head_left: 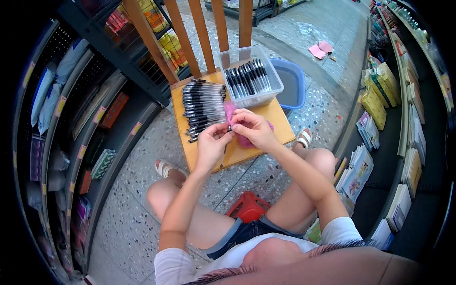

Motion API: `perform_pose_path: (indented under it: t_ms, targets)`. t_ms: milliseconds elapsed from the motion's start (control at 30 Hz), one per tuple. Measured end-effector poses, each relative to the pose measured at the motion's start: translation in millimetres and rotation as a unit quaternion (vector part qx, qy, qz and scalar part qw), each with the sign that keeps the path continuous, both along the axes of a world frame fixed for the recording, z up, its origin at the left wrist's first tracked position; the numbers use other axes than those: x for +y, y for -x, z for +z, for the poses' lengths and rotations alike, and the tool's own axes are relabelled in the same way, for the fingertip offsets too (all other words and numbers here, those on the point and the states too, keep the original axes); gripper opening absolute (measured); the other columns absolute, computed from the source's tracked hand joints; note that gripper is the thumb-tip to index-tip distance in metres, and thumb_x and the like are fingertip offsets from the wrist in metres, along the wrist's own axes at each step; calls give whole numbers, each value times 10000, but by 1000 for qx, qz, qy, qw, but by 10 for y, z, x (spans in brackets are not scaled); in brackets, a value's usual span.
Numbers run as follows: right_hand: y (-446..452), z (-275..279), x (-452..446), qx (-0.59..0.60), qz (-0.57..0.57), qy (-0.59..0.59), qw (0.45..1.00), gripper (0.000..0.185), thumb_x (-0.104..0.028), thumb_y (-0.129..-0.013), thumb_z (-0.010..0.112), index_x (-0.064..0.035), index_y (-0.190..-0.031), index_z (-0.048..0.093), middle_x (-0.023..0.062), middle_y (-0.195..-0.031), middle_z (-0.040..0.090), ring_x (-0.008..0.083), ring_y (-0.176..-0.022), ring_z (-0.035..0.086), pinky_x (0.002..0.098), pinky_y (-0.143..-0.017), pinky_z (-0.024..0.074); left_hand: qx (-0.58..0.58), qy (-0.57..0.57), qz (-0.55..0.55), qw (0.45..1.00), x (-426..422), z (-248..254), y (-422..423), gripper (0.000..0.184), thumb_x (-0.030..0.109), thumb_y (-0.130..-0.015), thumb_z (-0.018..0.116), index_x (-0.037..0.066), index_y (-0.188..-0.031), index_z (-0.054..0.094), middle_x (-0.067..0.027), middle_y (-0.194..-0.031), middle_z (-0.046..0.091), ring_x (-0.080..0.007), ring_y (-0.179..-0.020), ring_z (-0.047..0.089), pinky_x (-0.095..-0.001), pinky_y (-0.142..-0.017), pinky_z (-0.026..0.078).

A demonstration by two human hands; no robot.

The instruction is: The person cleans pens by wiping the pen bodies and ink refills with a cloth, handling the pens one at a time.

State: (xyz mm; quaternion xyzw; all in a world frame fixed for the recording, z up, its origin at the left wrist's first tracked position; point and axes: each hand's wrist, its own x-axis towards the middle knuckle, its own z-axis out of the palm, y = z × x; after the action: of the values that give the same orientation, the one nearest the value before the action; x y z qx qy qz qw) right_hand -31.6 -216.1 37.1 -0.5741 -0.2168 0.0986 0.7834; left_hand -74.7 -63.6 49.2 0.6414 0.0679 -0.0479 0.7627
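My left hand is closed in a pinch on a slim pen, whose dark shaft sticks out below the fingers. Right against it, the fingers of my right hand pinch near the pen's upper end. Pink cloth or thin plastic shows just above the fingers, and more of it lies under my right hand; whether the fingers grip it is hidden. Several black-capped clear pens lie in a row on the wooden chair seat. More stand tilted in a clear plastic box at the seat's back right.
A blue basin sits on the speckled floor behind the chair. The slatted backrest rises at the far side. Stocked shelves flank me, with packets left and notebooks right. Beneath me is a red stool. Pink paper lies farther off.
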Motion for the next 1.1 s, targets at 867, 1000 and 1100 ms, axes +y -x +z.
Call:
perform_pose_path:
  t_ms: [867, 1000, 1100]
  targets:
    - [-60, 120, -8, 98, 7, -57, 994, 103, -47, -873, 572, -46, -955, 509, -8, -863, 563, 36, -724, 526, 189, -658, 440, 11, 66, -49, 997, 49, -12, 4, 234, 97, -884, 579, -44, -1071, 592, -68, -896, 644, -111, -771, 623, -228, -717, 509]
    - [-78, 102, -35, 70, -19, -25, 997, 110, -31, -849, 605, -32, -931, 532, -3, -842, 583, 39, -719, 532, 185, -649, 443, 32, 84, -72, 993, 38, -44, 10, 243, 123, -884, 587, -34, -1069, 597, -61, -899, 645, -103, -774, 620, -212, -711, 497]
    - [-125, 98, -83, 70, -74, -9, 995, 93, -35, -846, 613, -23, -908, 546, -1, -814, 589, 40, -717, 535, 182, -640, 443, 27, 0, -79, 996, 46, -102, 65, 248, 134, -873, 604, -30, -1059, 601, -62, -889, 648, -106, -764, 622, -213, -700, 497]
